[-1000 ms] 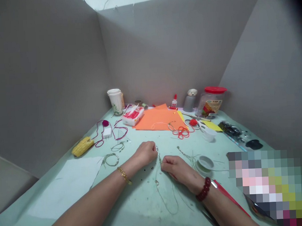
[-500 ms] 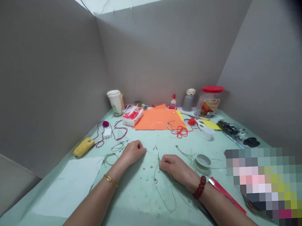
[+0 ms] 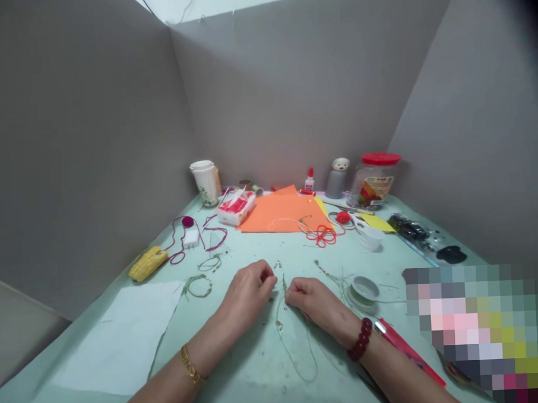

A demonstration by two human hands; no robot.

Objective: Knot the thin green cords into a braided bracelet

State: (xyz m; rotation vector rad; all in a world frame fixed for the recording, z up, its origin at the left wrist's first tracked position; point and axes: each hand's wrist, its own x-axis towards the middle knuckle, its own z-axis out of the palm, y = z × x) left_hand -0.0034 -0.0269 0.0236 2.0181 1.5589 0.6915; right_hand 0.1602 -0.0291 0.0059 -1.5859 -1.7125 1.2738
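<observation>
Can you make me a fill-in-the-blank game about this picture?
1. The beaded bracelet is on the ____ wrist.
2. The plastic jar has a ____ lid.
3. The big paper sheet is ____.
4. The left hand has a bracelet on its wrist, and that bracelet is ____ colored.

Missing words: right, red, orange, gold.

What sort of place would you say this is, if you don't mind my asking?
It looks like a small craft workspace, probably for handmade cord or wire work: there are sheets of orange paper, a glue bottle and a spool of thread on the table.
</observation>
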